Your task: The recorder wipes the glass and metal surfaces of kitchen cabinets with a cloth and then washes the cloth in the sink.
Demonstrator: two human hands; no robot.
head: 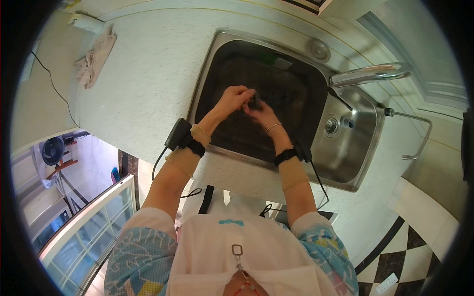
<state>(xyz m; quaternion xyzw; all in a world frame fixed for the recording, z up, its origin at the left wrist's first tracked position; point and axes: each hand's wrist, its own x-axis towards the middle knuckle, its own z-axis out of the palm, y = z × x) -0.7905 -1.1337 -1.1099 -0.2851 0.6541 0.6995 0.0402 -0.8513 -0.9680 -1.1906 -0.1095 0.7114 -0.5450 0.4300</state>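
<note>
Both hands are close together over the large dark-filled sink basin (229, 133). My left hand (237, 98) is at its middle, with thumb and fingers closed on a small dark item (255, 100) that is too blurred to name. Just right of it, my right hand (262, 114) is partly blurred, its fingers against the same dark item. Within the basin the dark surface hides what may lie lower down. Near the basin's far wall a green patch and a pale label-like rectangle (283, 63) show.
A chrome faucet (370, 74) arches at the right, above a smaller steel basin (344, 155) with a drain. A bent metal tube (429, 129) stands beyond it. A crumpled cloth (96, 59) lies on the pale counter (148, 74) at left. Cables hang from both wrist devices.
</note>
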